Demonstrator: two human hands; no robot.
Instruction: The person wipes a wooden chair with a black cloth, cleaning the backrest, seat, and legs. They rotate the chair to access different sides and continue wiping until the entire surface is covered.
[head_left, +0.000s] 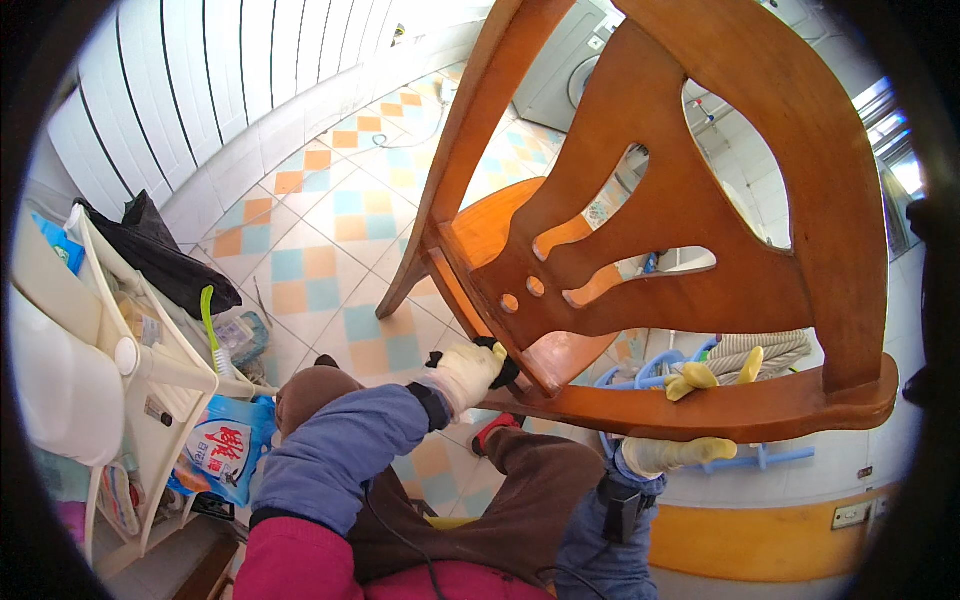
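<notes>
Before me a varnished wooden chair stands tilted, its openwork backrest toward me and its seat beyond. My left hand, in a pale glove, holds a black cloth against the lower end of the back, where the side rail meets the seat frame. On the right, my right hand, also gloved, grips the chair's near side post. Its thumb lies along the near side and its fingertips curl over from the far side.
At left stands a white plastic rack with a blue detergent bag, a green-handled brush and a black plastic bag. A washing machine stands at the back. Beyond the right post is a blue plastic rack with striped cloth.
</notes>
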